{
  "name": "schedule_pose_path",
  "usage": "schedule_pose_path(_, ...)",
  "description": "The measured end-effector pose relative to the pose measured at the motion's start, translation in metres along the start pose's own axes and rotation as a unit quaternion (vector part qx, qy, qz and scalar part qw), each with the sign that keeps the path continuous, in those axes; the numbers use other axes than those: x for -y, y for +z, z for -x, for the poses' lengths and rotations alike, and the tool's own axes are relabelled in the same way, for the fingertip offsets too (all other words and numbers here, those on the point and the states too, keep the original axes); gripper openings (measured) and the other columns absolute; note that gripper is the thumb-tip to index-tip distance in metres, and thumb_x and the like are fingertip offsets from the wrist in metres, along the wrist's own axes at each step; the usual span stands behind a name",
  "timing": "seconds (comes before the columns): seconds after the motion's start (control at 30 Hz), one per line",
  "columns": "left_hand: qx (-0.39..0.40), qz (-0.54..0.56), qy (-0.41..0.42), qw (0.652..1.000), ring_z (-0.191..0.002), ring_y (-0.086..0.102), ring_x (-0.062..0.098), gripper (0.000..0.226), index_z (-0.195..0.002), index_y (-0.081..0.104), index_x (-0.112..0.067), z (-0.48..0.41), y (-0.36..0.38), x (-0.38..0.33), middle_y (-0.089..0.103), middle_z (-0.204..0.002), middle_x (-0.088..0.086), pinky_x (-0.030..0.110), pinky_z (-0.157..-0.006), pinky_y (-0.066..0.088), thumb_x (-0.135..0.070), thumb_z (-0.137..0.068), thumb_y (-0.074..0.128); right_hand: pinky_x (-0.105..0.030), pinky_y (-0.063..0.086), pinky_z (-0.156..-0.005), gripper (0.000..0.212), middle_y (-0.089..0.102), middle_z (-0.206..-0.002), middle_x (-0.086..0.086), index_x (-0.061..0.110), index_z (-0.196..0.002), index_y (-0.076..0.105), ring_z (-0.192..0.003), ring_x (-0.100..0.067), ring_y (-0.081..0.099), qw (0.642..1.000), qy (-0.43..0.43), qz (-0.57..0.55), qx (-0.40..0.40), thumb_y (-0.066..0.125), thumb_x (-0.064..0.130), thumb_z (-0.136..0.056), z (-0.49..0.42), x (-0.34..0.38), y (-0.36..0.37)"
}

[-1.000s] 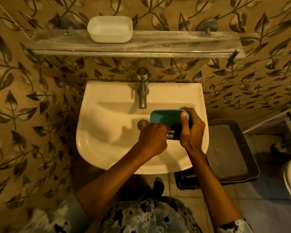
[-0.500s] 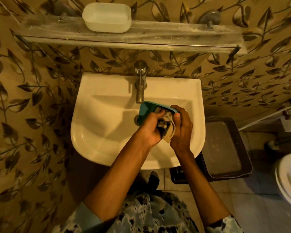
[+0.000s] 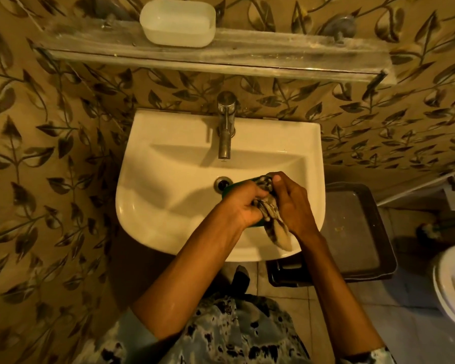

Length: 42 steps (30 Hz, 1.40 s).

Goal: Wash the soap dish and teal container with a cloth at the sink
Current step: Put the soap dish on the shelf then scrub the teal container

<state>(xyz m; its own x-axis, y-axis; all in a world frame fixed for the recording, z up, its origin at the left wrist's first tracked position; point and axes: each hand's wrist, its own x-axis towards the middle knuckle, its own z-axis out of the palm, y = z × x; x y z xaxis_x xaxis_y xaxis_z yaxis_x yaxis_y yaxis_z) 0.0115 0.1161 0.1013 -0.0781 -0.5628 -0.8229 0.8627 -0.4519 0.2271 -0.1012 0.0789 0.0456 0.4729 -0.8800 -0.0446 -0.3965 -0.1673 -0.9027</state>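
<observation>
Over the right half of the white sink (image 3: 153, 206), both my hands work together. The teal container (image 3: 227, 189) is almost hidden beneath them; only slivers of its far-left and near edges show. My left hand (image 3: 241, 206) is closed on the patterned cloth (image 3: 275, 228) and presses it against the container. The cloth's tail hangs down between my wrists. My right hand (image 3: 292, 206) grips the container's right side, thumb on the cloth's upper end. The white soap dish (image 3: 177, 22) sits on the wall shelf (image 3: 286, 55), apart from both hands.
A metal tap (image 3: 226, 127) stands at the back of the sink, with no water visible, and the drain (image 3: 222, 183) lies just left of my hands. A dark bin with a flat lid (image 3: 352, 227) stands to the right of the sink. A toilet rim (image 3: 452, 282) shows at the far right.
The container has turned from its teal side facing up to being covered by my hands. My hands have shifted toward the sink's near right rim, and the cloth now hangs lower.
</observation>
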Motion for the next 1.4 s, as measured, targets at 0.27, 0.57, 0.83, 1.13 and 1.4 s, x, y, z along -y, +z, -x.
schedule_pose_path(0.27,-0.002,0.146,0.037,0.989,-0.086,0.063,0.032,0.020,-0.103,0.058,0.006,0.014,0.006,-0.013,0.063,-0.091,0.021,0.040,-0.084,0.049,-0.002,-0.094,0.042,-0.045,0.050,-0.087,0.039,0.064,-0.108,-0.002,0.016,-0.120,0.057,-0.103,-0.020,0.060,0.985,-0.065,-0.062,-0.149,0.033,0.040,-0.100,0.007,0.009,0.023)
schedule_pose_path(0.57,-0.006,0.107,0.082,0.991,-0.069,0.064,0.033,0.024,-0.081,0.057,-0.004,0.021,-0.001,-0.038,0.061,-0.072,0.019,0.041,-0.069,0.054,-0.002,-0.088,0.034,-0.025,0.048,-0.082,0.049,0.052,-0.112,-0.013,0.015,-0.131,0.045,-0.102,-0.018,0.052,0.980,-0.109,0.021,-0.167,0.053,0.034,-0.087,0.028,-0.017,0.022)
schedule_pose_path(0.83,0.012,-0.101,0.093,0.990,-0.107,0.060,0.032,0.036,-0.126,0.053,-0.004,0.009,0.007,-0.018,0.063,-0.115,0.017,0.045,-0.082,0.051,0.002,-0.093,0.041,-0.026,0.054,-0.083,0.075,0.041,-0.106,-0.004,0.024,-0.147,0.033,-0.098,-0.011,0.050,0.990,-0.116,0.038,-0.069,0.068,0.036,-0.081,0.033,-0.028,-0.009)
schedule_pose_path(1.13,0.042,-0.211,0.135,0.967,-0.088,0.065,0.020,0.026,-0.102,0.060,-0.017,-0.012,-0.013,-0.002,0.067,-0.095,0.006,0.040,-0.080,0.055,0.000,-0.092,0.043,-0.015,0.052,-0.086,0.088,0.039,-0.115,0.001,0.023,-0.147,0.030,-0.106,-0.001,0.047,0.998,-0.058,0.020,0.004,0.075,0.040,-0.073,0.035,-0.032,-0.004)
schedule_pose_path(1.4,-0.031,-0.564,0.400,0.722,-0.121,0.052,0.022,0.050,-0.137,0.044,-0.013,-0.034,-0.024,-0.007,0.054,-0.134,0.009,0.021,-0.088,0.044,-0.012,-0.090,0.060,-0.052,0.054,-0.088,0.045,0.050,-0.123,-0.003,0.027,-0.117,0.028,-0.110,-0.019,0.058,0.957,0.133,-0.248,0.066,0.060,0.024,-0.085,-0.001,-0.016,0.009)
